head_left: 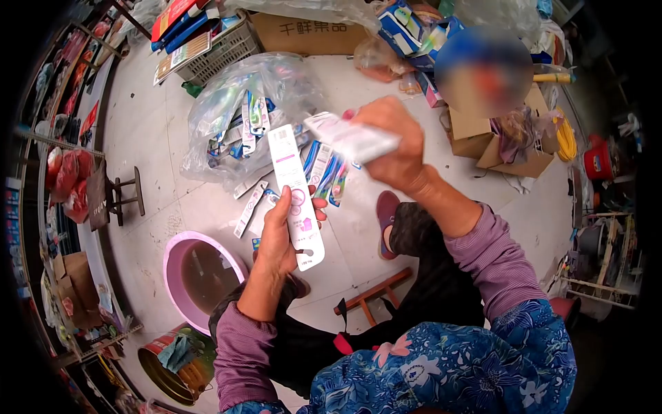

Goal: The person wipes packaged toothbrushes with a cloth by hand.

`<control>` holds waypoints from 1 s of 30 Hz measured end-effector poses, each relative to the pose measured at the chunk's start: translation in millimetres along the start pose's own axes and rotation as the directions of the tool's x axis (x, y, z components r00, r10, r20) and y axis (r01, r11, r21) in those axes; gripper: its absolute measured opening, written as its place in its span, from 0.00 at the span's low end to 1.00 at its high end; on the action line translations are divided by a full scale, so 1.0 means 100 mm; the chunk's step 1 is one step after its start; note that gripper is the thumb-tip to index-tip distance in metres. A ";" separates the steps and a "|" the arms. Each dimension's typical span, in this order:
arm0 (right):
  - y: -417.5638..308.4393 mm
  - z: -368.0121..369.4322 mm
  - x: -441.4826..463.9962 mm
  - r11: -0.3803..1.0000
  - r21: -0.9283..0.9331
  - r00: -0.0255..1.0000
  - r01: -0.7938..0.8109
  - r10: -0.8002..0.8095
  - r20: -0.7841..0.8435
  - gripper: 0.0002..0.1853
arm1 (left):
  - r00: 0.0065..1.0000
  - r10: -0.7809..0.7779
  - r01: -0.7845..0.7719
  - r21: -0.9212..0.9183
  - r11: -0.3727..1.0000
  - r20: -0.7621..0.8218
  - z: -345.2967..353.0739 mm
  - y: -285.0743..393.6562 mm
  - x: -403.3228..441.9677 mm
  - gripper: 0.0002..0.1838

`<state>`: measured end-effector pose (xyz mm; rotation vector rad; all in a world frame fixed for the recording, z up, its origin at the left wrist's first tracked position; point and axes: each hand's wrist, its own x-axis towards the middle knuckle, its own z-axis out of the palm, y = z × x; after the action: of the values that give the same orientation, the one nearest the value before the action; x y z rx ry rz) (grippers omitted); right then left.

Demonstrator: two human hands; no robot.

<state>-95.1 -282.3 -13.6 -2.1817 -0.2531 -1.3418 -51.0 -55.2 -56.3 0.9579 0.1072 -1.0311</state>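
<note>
My left hand [276, 231] is closed around a long white toothbrush package [298, 203], its printed back with pink marks facing up and its hang hole toward me. Raised to the right, my right hand [396, 141] grips a flat white thing [352, 138]; motion blurs it, so I cannot tell whether it is a cloth or a packet. Under and beyond my hands, several packaged toothbrushes [324, 169] lie on the floor. More of them fill an open clear plastic bag [227, 103]. One single package [250, 209] rests just left of my left hand.
A pink basin [172, 265] of murky water stands at my left, with a metal tin [155, 359] below it. A small wooden stool [127, 196] is further left. Cardboard boxes [469, 141] sit at the right; a grey crate [221, 55] stands at the back.
</note>
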 end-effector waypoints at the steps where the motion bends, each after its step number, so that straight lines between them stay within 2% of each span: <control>1: -0.07 0.07 -0.04 0.998 0.011 0.998 0.058 -0.059 0.005 0.17 | 0.997 -0.023 0.028 -0.065 0.998 0.077 0.03 0.00 -0.01 0.28; 2: -0.14 0.12 -0.09 0.996 -0.010 0.995 0.093 -0.092 0.046 0.17 | 0.998 0.002 0.001 -0.058 0.998 0.057 0.07 -0.02 -0.02 0.32; 3: -0.21 0.15 -0.15 0.991 -0.030 0.988 0.127 -0.124 0.089 0.17 | 0.998 0.002 0.001 -0.058 0.998 0.057 0.11 -0.01 -0.04 0.32; 5: -0.28 0.22 -0.29 0.990 -0.040 0.970 0.138 -0.127 0.209 0.17 | 0.998 -0.026 0.034 -0.173 0.984 0.050 0.17 0.02 -0.08 0.35; 6: -0.32 0.25 -0.34 0.989 -0.027 0.963 0.145 -0.135 0.233 0.16 | 0.988 0.003 0.008 -0.068 0.998 0.157 0.09 0.02 -0.10 0.31; 7: -0.35 0.25 -0.37 0.989 -0.025 0.963 0.146 -0.136 0.234 0.16 | 0.988 0.004 0.007 -0.070 0.998 0.156 0.06 -0.01 -0.10 0.31; 9: -0.39 0.25 -0.39 0.993 -0.030 0.944 0.114 -0.099 0.315 0.15 | 0.995 0.061 -0.072 0.159 0.985 0.077 0.05 -0.05 -0.11 0.26; 10: -0.38 0.26 -0.38 0.993 -0.037 0.940 0.114 -0.096 0.327 0.15 | 0.999 -0.004 0.000 0.096 0.995 0.041 0.10 -0.01 -0.14 0.27; 14: -0.39 0.24 -0.39 0.997 -0.018 0.915 0.081 -0.067 0.397 0.16 | 0.997 0.074 -0.075 0.074 0.994 0.021 0.13 -0.07 -0.15 0.25; 17: -0.40 0.24 -0.37 0.999 -0.021 0.897 0.045 -0.031 0.441 0.14 | 0.999 0.031 -0.027 0.091 0.996 -0.044 0.12 -0.06 -0.16 0.25; 19: -0.35 0.21 -0.33 0.998 -0.016 0.883 -0.064 0.064 0.465 0.11 | 0.997 0.047 -0.041 0.109 0.993 -0.058 0.14 0.01 -0.16 0.25; 21: -0.33 0.19 -0.26 0.977 0.026 0.939 -0.211 0.195 0.284 0.11 | 0.995 0.064 -0.054 0.128 0.990 -0.073 0.12 0.05 -0.16 0.25; 23: -0.39 0.18 -0.18 0.943 0.125 0.951 -0.307 0.300 0.071 0.12 | 0.984 0.155 -0.137 0.181 0.974 -0.091 0.10 0.06 -0.14 0.25; 24: -0.50 0.09 -0.07 0.963 0.118 0.965 -0.243 0.228 0.130 0.14 | 0.986 0.151 -0.136 0.187 0.973 -0.068 0.07 0.02 -0.12 0.24; 25: -0.54 0.17 -0.08 0.975 0.210 0.996 -0.068 0.055 0.067 0.12 | 0.987 0.146 -0.132 0.187 0.973 -0.063 0.05 -0.04 -0.11 0.24; 27: -0.78 0.23 -0.18 0.969 0.246 0.968 0.023 -0.083 0.236 0.09 | 0.988 0.121 -0.100 0.199 0.975 -0.097 0.06 -0.11 -0.11 0.23; 28: -0.74 0.26 -0.21 0.972 0.236 0.970 0.015 -0.071 0.234 0.09 | 0.986 0.051 -0.015 0.222 0.975 -0.156 0.15 -0.12 -0.15 0.25; 29: -0.64 0.30 -0.28 0.983 0.178 0.949 -0.038 -0.020 0.314 0.08 | 0.988 0.036 -0.001 0.229 0.973 -0.148 0.16 -0.14 -0.19 0.25; 30: -0.52 0.34 -0.32 0.990 0.115 0.920 -0.085 0.033 0.391 0.06 | 0.998 0.010 0.006 0.248 0.969 -0.061 0.15 -0.17 -0.24 0.26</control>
<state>-107.1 -216.2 -34.2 -2.3069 -0.4088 -0.8230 -82.3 -52.4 -46.5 1.2174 0.0289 -1.0286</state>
